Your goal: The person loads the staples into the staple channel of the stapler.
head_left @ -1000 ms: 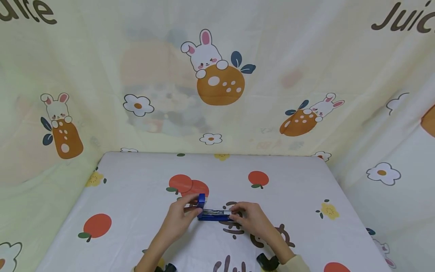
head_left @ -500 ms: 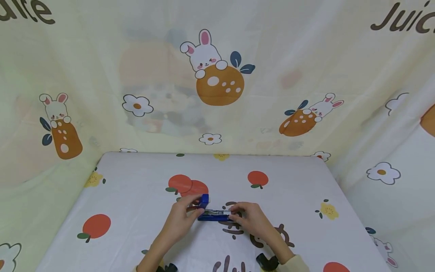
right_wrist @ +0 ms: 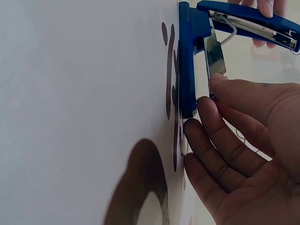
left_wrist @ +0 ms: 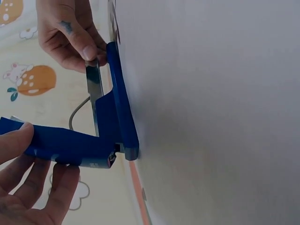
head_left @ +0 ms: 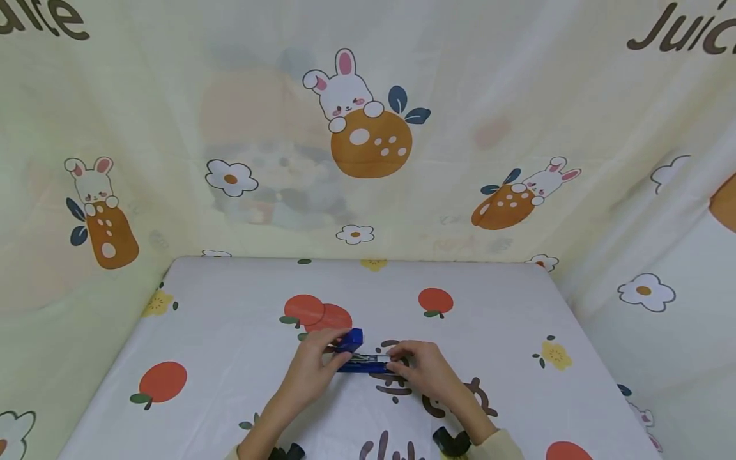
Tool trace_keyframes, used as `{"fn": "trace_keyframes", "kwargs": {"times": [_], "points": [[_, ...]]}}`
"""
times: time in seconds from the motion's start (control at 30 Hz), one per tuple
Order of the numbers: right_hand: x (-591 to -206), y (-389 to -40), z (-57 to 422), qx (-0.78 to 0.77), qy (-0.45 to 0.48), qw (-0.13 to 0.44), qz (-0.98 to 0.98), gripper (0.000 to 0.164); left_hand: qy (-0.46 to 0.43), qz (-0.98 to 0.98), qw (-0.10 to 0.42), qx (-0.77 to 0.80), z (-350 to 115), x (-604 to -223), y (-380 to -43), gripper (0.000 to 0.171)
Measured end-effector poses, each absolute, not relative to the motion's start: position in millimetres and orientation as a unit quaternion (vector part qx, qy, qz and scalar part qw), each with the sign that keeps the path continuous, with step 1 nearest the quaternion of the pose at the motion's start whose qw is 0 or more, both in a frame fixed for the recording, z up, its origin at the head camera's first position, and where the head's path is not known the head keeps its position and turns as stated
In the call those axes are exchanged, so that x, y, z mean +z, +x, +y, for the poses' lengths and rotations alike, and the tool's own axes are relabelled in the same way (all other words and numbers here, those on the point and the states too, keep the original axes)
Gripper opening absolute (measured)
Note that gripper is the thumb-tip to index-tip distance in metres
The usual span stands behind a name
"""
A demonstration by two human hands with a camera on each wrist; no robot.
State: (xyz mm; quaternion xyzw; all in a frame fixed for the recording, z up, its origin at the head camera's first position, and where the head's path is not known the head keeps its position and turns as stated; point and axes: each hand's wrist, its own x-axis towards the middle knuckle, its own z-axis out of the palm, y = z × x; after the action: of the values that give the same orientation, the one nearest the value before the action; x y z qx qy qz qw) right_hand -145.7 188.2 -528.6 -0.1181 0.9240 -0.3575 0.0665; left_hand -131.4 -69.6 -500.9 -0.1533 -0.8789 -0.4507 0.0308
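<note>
A blue stapler (head_left: 363, 368) lies on the table with its top cover swung up from the base. My left hand (head_left: 310, 367) holds the raised cover (left_wrist: 70, 145) between thumb and fingers. At the other end, my right hand (head_left: 425, 368) pinches the tip of the metal staple channel (right_wrist: 215, 56) with thumb and forefinger. Its other fingertips are by the end of the blue base (right_wrist: 187, 61). A curved metal wire (left_wrist: 77, 110) shows between the cover and the channel. Whether staples sit in the channel cannot be made out.
A white cloth printed with fruit covers the table (head_left: 241, 306). A printed curtain (head_left: 276, 128) hangs behind it and along the sides. Black straps or mounts (head_left: 451, 442) show near both wrists.
My left hand has moved slightly to the right, tilting the stapler's cover from nearly upright down towards the channel. The right hand has stayed nearly still at the channel's end.
</note>
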Motion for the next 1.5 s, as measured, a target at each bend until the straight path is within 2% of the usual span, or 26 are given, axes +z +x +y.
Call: {"fn": "trace_keyframes", "kwargs": {"times": [0.8,1.5], "points": [[-529.2,-145.8,189.8,-0.354,-0.121,0.07,0.925,0.016,-0.167,-0.895,0.043,-0.411,-57.1,-502.3,-129.7,0.041],[-531.8,-147.1,191.6,-0.358,-0.138,0.049,0.922,0.013,-0.178,-0.904,0.064,-0.383,-43.1,-508.4,-132.0,0.037]]}}
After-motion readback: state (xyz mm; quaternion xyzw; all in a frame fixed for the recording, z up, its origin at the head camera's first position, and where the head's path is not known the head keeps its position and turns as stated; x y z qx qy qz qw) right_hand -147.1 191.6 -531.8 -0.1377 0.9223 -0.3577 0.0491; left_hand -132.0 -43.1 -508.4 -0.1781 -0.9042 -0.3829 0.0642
